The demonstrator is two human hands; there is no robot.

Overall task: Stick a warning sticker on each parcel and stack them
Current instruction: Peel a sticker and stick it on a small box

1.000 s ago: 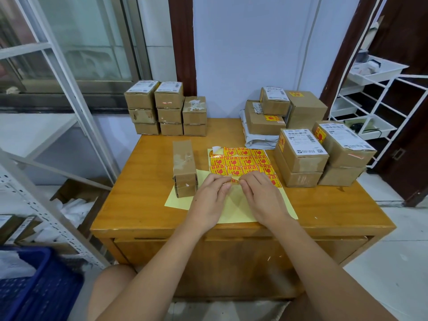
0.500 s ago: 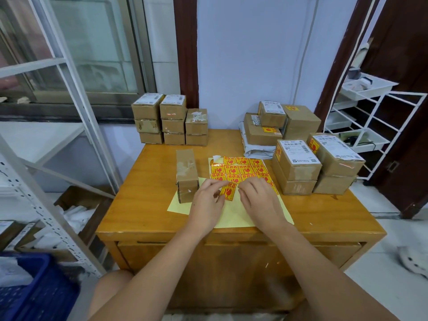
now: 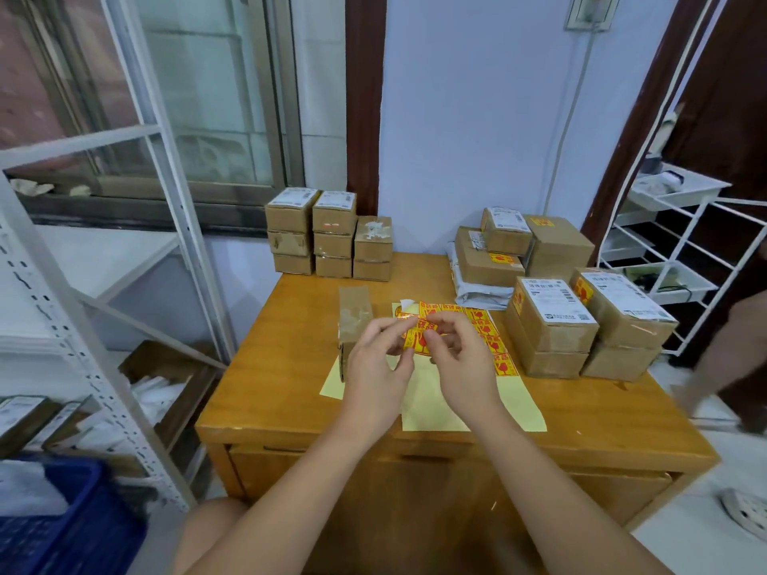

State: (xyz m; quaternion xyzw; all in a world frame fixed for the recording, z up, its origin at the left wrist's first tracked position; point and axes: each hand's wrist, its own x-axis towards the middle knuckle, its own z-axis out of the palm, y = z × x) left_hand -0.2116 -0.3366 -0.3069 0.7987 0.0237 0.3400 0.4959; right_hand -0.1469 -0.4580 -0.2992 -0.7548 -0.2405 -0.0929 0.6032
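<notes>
1. The left hand (image 3: 379,359) and the right hand (image 3: 458,359) are raised above the table (image 3: 282,367), and between them they pinch one yellow-and-red warning sticker (image 3: 417,340) by its edges, clear of the sheet.
2. Judged from this, the step in hand is carrying a freshly peeled sticker to a parcel. The next move calls for laying it flat on the tall parcel (image 3: 352,321), which stands just left of the hands, and smoothing it down without creases.
3. Under the hands lies the sticker sheet (image 3: 485,325), partly used, on pale yellow backing paper (image 3: 431,412).
4. Parcels on the right (image 3: 552,321) already bear stickers and are stacked; the stacks at the back left (image 3: 328,234) show none that I can see.
5. Containers: a blue crate (image 3: 83,529) at lower left holds white packets; white rack trays (image 3: 680,193) at right hold small items too blurred to name.
</notes>
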